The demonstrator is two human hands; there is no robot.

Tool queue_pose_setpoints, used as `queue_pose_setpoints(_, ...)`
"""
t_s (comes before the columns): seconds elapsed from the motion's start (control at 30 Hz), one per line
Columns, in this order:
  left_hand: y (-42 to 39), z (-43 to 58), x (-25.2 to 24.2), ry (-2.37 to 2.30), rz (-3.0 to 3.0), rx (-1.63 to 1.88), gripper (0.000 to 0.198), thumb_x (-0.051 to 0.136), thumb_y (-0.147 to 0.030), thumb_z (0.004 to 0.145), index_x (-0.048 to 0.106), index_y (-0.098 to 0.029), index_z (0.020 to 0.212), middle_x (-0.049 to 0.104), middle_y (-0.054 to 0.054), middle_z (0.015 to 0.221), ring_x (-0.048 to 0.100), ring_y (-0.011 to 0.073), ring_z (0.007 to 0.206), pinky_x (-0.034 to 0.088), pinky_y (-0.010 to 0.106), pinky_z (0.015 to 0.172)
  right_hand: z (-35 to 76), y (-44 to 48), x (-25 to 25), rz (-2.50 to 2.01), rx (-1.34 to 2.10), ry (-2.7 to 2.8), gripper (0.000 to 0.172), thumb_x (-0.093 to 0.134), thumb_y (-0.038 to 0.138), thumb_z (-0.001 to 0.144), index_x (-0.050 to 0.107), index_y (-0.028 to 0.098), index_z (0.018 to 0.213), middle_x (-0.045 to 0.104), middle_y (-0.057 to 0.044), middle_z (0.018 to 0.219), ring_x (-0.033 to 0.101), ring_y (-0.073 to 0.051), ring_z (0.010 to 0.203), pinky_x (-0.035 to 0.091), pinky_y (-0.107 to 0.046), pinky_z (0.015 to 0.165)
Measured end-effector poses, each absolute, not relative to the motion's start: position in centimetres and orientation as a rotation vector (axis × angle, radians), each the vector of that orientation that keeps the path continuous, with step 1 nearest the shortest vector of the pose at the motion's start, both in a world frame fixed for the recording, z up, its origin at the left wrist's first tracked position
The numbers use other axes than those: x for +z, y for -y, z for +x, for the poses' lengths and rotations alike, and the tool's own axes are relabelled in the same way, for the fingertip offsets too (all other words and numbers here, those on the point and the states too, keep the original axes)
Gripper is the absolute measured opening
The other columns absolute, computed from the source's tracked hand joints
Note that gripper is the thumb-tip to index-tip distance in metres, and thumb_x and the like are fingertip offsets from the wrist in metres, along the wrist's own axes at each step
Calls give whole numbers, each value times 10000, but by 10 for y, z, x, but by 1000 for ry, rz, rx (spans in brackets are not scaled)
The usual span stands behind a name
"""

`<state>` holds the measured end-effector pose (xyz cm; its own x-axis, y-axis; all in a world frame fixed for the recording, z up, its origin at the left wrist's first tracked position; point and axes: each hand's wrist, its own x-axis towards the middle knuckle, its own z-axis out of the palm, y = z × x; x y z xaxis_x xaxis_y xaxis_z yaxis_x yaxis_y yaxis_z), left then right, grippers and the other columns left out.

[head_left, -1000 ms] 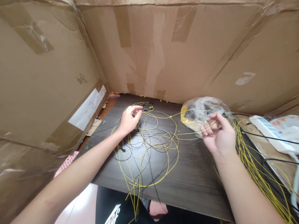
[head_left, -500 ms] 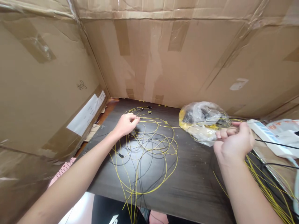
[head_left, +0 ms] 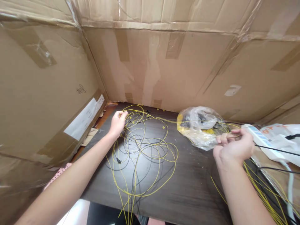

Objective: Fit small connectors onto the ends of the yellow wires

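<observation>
My left hand point(head_left: 118, 124) is closed in a pinch on a thin yellow cable point(head_left: 134, 107) at the far left of the dark table. Loose loops of yellow and black cable point(head_left: 174, 157) spread from below it toward the front edge, with small black connectors point(head_left: 118, 160) among them. On the right, my right hand point(head_left: 235, 147) is curled palm up, its fingertips pinched round a thin yellow cable beside a clear plastic bag point(head_left: 199, 142). That bag has black and yellow contents. The exact grip inside both hands is partly hidden by the fingers.
Cardboard walls point(head_left: 150, 68) enclose the table point(head_left: 192, 187) at the back and sides. A white power strip point(head_left: 262, 140) lies at the right, near a bundle of yellow cables point(head_left: 260, 190). Small yellow bits point(head_left: 163, 127) dot the tabletop.
My left hand has moved left and slightly away with the yellow cable, and a loop now arches behind it. My right hand stays by the bag. The view has shifted slightly.
</observation>
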<state>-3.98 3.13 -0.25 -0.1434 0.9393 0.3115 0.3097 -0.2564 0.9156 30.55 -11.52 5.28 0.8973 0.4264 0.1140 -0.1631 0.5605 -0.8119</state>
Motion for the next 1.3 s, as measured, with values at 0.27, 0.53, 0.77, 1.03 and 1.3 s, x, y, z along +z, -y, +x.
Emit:
queue_pose_setpoints(0.27,1,-23,7,-1643,2169,1283,670,659,-281,828,425,-203,1451,495,187,1443,491,358,1321,373,564,1102,288,120,53,-836,744,581,238,589,285,769,489,198,570,270,88,436,217,-64,351,288,-211,380)
queue_pose_setpoints(0.53,29,-5,9,-1043,2632,974,472,561,-271,917,538,-226,1387,637,111,1353,566,290,1262,374,482,1116,278,132,61,-726,1364,1028,322,651,343,756,547,189,493,359,47,483,307,-83,428,361,-237,446)
queue_pose_setpoints(0.77,34,3,-4,-986,2653,638,578,585,-285,927,476,-249,1493,582,118,1457,522,304,1333,298,533,1171,267,142,58,-187,1872,1509,533,572,423,841,434,198,378,153,69,352,209,-57,378,325,-211,473)
queue_pose_setpoints(1.03,21,1,-6,-967,2681,653,252,557,-301,972,726,-265,1156,692,78,1269,586,279,1239,256,564,1173,286,140,69,-300,1526,1181,596,621,355,781,278,207,316,-27,70,404,85,-80,368,275,-216,384)
queue_pose_setpoints(1.3,25,6,3,-950,2644,748,470,606,-296,935,554,-263,1402,619,110,1394,550,292,1304,281,539,1186,308,149,63,-498,1220,962,568,684,459,735,370,276,298,-143,65,479,-13,-110,390,180,-264,311)
